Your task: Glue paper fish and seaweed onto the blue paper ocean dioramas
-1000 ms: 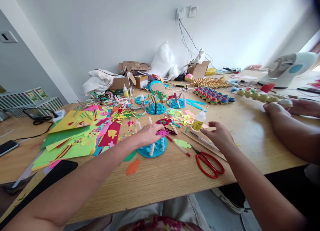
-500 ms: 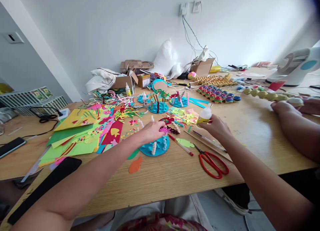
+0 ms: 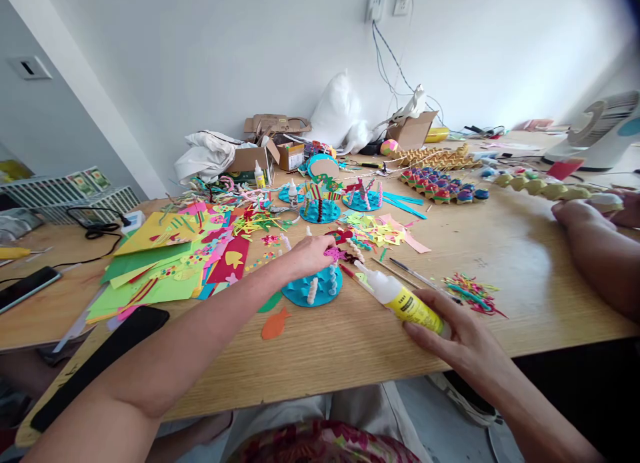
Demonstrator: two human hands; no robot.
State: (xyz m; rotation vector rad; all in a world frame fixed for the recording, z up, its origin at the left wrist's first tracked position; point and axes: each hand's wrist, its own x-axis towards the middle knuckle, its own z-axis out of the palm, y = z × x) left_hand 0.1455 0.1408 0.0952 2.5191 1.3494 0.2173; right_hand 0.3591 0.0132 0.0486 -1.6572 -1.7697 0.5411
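Note:
My left hand pinches a pink dotted paper cutout above a round blue base. The base carries upright twisted pipe cleaners, including a white one at its front. My right hand is wrapped round a glue bottle with a yellow label. The bottle lies tilted in the hand, its white nozzle pointing up and left, a short way from the cutout. An orange paper fish lies in front of the base. Beneath the nozzle a red pen is partly covered.
Coloured paper sheets cover the left side. Finished blue bases stand behind, near yellow paper scraps. A pile of thin coloured strips lies at right. Another person's hand is beside an egg-carton strip.
The glue bottle has come nearer and tipped over, nozzle to the left. Red-handled scissors are out of sight; a pile of strips now shows at right. My left hand still pinches the cutout.

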